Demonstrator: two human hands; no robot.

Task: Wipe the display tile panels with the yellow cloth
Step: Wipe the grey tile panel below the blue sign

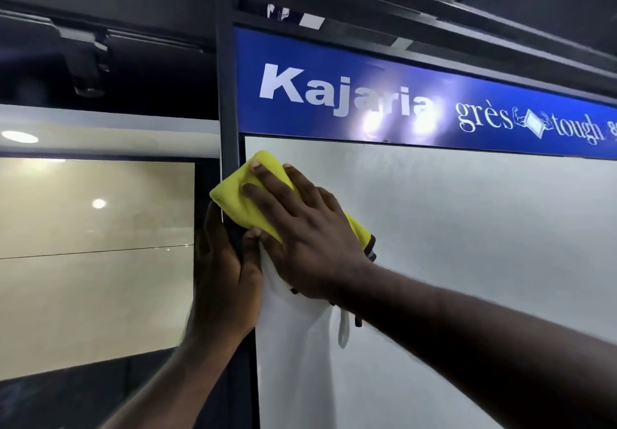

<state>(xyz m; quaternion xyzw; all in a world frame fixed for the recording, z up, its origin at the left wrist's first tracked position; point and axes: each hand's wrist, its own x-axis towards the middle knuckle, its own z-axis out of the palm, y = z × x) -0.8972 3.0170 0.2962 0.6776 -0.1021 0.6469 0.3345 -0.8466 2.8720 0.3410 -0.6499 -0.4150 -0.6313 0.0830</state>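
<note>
Under a blue sign (334,61), the white tile panel (450,245) bears the yellow cloth (240,198), pressed flat by the spread-fingered right hand (300,235), while just beside it the left hand (227,271) grips the dark frame (228,111).

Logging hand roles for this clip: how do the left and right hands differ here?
The right hand lies flat, fingers spread, pressing the cloth on the white panel; the left hand curls round the dark frame. The right hand sits higher than the left hand. Both are bare and close together.
</note>
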